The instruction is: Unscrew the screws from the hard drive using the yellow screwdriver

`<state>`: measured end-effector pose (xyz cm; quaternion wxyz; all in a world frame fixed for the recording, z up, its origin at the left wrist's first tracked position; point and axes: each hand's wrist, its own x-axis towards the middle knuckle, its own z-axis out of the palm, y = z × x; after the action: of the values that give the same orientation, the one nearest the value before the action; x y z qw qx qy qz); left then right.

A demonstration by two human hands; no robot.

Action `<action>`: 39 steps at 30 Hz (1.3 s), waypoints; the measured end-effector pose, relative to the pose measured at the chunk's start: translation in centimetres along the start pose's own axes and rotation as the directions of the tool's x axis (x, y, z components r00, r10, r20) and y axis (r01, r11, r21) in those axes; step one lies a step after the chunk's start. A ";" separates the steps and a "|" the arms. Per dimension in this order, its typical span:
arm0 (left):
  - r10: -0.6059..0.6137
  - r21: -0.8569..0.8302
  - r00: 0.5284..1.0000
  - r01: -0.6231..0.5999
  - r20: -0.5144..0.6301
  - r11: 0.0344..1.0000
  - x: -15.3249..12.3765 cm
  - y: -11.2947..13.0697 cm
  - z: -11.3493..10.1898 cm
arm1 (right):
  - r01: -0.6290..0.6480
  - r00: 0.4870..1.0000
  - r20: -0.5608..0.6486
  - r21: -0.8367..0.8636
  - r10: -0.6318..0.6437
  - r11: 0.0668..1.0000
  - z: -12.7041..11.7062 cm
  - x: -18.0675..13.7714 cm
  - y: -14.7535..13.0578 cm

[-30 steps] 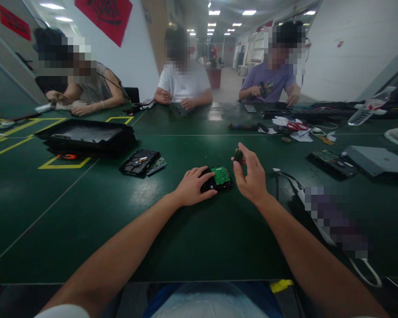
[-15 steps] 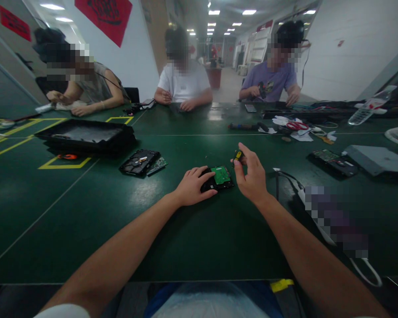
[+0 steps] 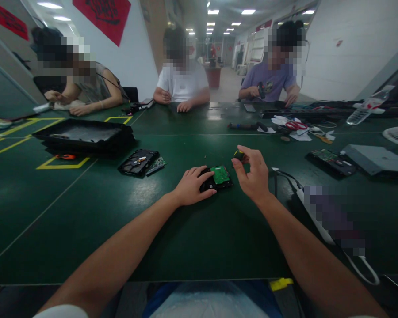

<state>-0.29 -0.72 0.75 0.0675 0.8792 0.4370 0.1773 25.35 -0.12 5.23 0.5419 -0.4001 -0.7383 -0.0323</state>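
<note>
A black hard drive (image 3: 227, 182) with a green circuit board (image 3: 220, 174) lies flat on the green table. Across its left part rests my left hand (image 3: 195, 185), thumb along the near edge and fingers over the top, gripping it down. My right hand (image 3: 254, 173) is raised just right of the drive. Between its thumb and fingers it pinches the short black-and-yellow handle of a screwdriver (image 3: 239, 155). The shaft points down toward the drive's right edge; its tip is too faint to make out.
To the left lie another opened drive (image 3: 137, 162), a loose circuit board (image 3: 156, 166) and black trays (image 3: 82, 134). On the right are a drive (image 3: 331, 162), a grey metal box (image 3: 378, 160) and a white cable (image 3: 365, 271). Three people sit across the table.
My right hand has turned the screwdriver handle a little between its fingers, and the handle's yellow side shows less. The left hand and the drive stay put.
</note>
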 end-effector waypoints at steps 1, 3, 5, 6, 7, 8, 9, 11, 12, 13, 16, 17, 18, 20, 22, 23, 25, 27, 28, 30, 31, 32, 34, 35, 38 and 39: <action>0.002 0.002 1.000 -0.002 0.000 1.000 0.0 0.0 0.0 | -0.004 1.000 0.001 0.012 0.004 1.000 0.0 0.0 0.0; 0.005 0.005 1.000 -0.005 -0.004 1.000 0.0 0.0 0.1 | -0.026 0.999 0.021 0.064 0.025 0.998 0.0 0.0 0.0; 0.007 0.008 1.000 -0.007 -0.010 1.000 0.0 -0.1 0.1 | -0.052 0.998 0.044 0.122 0.047 0.991 0.2 -0.1 0.1; 0.007 0.010 1.000 -0.007 -0.012 1.000 0.0 -0.1 0.2 | -0.057 0.998 0.047 0.135 0.051 0.989 0.3 -0.2 0.2; 0.006 0.011 1.000 -0.006 -0.013 1.000 0.0 -0.1 0.2 | -0.055 0.998 0.045 0.133 0.049 0.990 0.4 -0.3 0.3; 0.007 0.012 1.000 -0.007 -0.012 1.000 0.0 -0.1 0.2 | -0.048 0.998 0.037 0.118 0.044 0.992 0.4 -0.3 0.3; 0.008 0.011 1.000 -0.008 -0.011 1.000 0.0 0.0 0.2 | -0.038 0.999 0.028 0.095 0.036 0.995 0.5 -0.3 0.4; 0.006 0.008 1.000 -0.006 -0.011 1.000 0.0 0.0 0.1 | -0.020 1.000 0.011 0.047 0.020 0.999 0.5 -0.3 0.4; 0.006 0.007 1.000 -0.006 -0.012 1.000 0.0 0.0 0.1 | -0.014 1.000 0.003 0.029 0.014 0.999 0.5 -0.3 0.4; 0.007 0.006 1.000 -0.006 -0.013 1.000 0.0 0.0 0.1 | -0.012 1.000 -0.004 0.016 0.012 1.000 0.4 -0.2 0.5; 0.009 0.001 1.000 -0.009 -0.011 1.000 0.0 0.0 0.0 | -0.015 1.000 -0.020 -0.002 0.015 1.000 0.4 -0.1 0.6; 0.008 -0.001 1.000 -0.008 -0.010 1.000 0.0 0.0 0.0 | -0.019 1.000 -0.024 -0.005 0.019 1.000 0.4 0.0 0.7; 0.005 -0.002 1.000 -0.005 -0.008 1.000 0.0 0.1 0.0 | -0.024 0.999 -0.030 -0.009 0.023 1.000 0.4 0.0 0.8; -0.002 0.000 1.000 0.002 -0.005 1.000 0.0 0.1 -0.1 | -0.036 0.998 -0.049 -0.025 0.035 0.999 0.4 0.0 1.0; -0.003 0.005 1.000 0.003 -0.002 1.000 0.0 0.1 0.0 | -0.051 0.996 -0.072 -0.042 0.048 0.998 0.3 0.1 1.2; -0.001 0.007 1.000 0.001 -0.001 1.000 0.0 0.0 0.0 | -0.057 0.995 -0.081 -0.049 0.053 0.997 0.3 0.1 1.2; 0.002 0.011 1.000 -0.002 -0.002 1.000 0.0 0.0 0.0 | -0.059 0.995 -0.084 -0.051 0.055 0.997 0.3 0.1 1.2; 0.003 0.012 1.000 -0.003 -0.005 1.000 0.0 0.0 0.0 | -0.045 0.997 -0.072 -0.043 0.042 0.998 0.2 0.1 1.0; 0.003 0.012 1.000 -0.003 -0.007 1.000 0.0 0.0 0.0 | -0.034 0.998 -0.061 -0.039 0.032 0.999 0.2 0.2 0.8; 0.006 0.010 1.000 -0.006 -0.012 1.000 -0.1 0.0 0.0 | -0.014 0.999 -0.036 -0.033 0.013 0.999 0.2 0.3 0.5; 0.007 0.008 1.000 -0.007 -0.013 1.000 -0.1 0.0 0.1 | -0.009 1.000 -0.025 -0.032 0.008 0.999 0.2 0.3 0.3; 0.007 0.005 1.000 -0.007 -0.015 1.000 0.0 0.0 0.1 | -0.007 1.000 -0.017 -0.032 0.007 0.999 0.2 0.4 0.2; 0.005 -0.001 1.000 -0.005 -0.016 1.000 0.0 0.0 0.1 | -0.011 1.000 -0.011 -0.029 0.011 1.000 0.1 0.5 0.1; 0.004 -0.004 1.000 -0.004 -0.016 1.000 0.0 0.0 0.1 | -0.013 1.000 -0.011 -0.029 0.013 1.000 0.1 0.5 0.2; -0.002 -0.002 1.000 0.002 -0.009 1.000 0.0 -0.1 0.2 | -0.019 1.000 -0.025 -0.041 0.018 0.999 0.1 0.5 0.5; -0.004 -0.001 1.000 0.004 -0.006 1.000 0.0 -0.1 0.2 | -0.021 0.999 -0.031 -0.048 0.020 0.999 0.0 0.4 0.6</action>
<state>-0.29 -0.67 0.57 0.0670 0.8778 0.4389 0.1801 25.63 0.53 5.36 0.5435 -0.4201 -0.7250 -0.0507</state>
